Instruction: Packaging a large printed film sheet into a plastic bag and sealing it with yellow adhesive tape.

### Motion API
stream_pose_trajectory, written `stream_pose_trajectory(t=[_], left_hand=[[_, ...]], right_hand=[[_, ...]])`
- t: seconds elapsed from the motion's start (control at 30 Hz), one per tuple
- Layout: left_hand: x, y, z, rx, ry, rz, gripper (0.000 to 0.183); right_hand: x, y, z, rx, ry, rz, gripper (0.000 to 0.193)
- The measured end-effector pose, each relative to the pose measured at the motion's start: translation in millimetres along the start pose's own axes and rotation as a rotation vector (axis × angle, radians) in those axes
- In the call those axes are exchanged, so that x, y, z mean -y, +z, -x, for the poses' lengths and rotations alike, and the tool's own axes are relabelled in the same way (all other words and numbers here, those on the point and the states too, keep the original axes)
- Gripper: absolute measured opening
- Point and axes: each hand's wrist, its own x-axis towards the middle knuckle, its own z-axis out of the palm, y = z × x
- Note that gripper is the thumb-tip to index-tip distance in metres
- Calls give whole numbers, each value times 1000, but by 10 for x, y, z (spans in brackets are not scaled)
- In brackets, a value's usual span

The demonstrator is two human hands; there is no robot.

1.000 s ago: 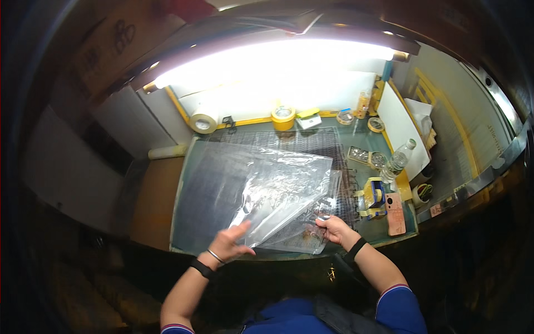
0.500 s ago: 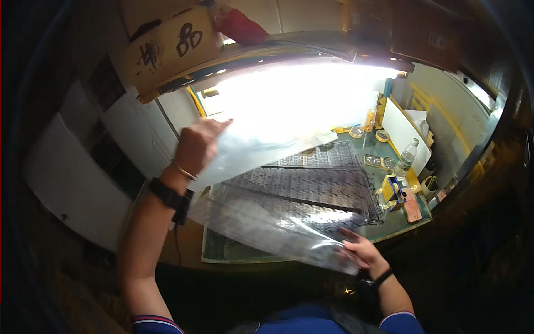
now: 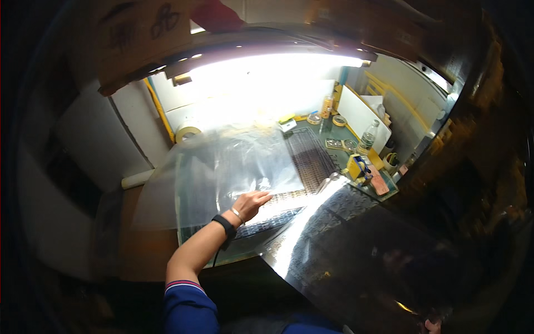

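My left hand (image 3: 250, 206) lies low over the worktable, its fingers stretched out along the near edge of a cloudy translucent plastic sheet (image 3: 228, 161). That sheet spreads across the left of the table and hangs past its left side. Beneath it shows a dark, finely patterned panel (image 3: 311, 150), partly covered. At the lower right, my right hand (image 3: 433, 326) grips the corner of a clear, shiny plastic sheet (image 3: 345, 245). The sheet slants down from the table's right front, with a bright reflection along its left side. Only a few of the right hand's fingertips show.
On the right stand a clear bottle (image 3: 369, 136), a blue and yellow tape dispenser (image 3: 357, 167) and a pinkish block (image 3: 379, 182). Tape rolls (image 3: 339, 120) and an orange bottle (image 3: 327, 106) sit at the back. A large roll (image 3: 187, 132) stands back left, under a bright lamp (image 3: 272, 62).
My left hand has come down from its raised position to the table, and the cloudy sheet now lies flatter. My right hand has drawn the clear sheet toward the lower right.
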Motion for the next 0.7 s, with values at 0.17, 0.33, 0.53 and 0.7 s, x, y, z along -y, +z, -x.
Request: stream_pose_trajectory(t=[0.17, 0.33, 0.53, 0.7], left_hand=[[-27, 845, 601, 252, -186, 176, 32], [63, 1355, 1001, 236, -279, 229, 44], [-1161, 22, 418, 198, -372, 771, 46], [-1542, -684, 689, -29, -753, 1737, 50]], right_hand=[[-395, -468, -315, -133, -262, -154, 46], [-153, -333, -541, -3, -400, -184, 26], [718, 445, -1085, 230, -363, -253, 50], [960, 808, -1430, 395, -294, -324, 48]])
